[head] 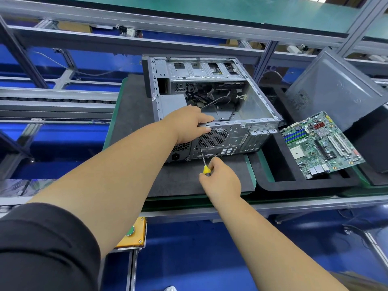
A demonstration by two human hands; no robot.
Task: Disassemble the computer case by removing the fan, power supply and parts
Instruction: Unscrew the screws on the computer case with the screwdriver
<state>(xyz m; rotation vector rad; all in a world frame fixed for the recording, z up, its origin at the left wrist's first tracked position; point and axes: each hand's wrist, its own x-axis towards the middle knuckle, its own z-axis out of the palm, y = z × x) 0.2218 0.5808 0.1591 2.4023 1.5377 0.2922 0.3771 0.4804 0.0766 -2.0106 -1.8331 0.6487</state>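
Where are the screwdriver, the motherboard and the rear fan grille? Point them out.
screwdriver point(206, 169), head view, on its yellow handle.
motherboard point(321, 143), head view, on the middle of the green board.
rear fan grille point(214, 137), head view, on the round perforated vent.

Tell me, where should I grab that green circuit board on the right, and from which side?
Hold the green circuit board by its bare outer edges, pinching two opposite sides. It lies tilted on the black foam tray with its near corner sticking up, so coming from the front looks easiest. Its top is crowded with slots and chips, so probably best keep fingers off those.
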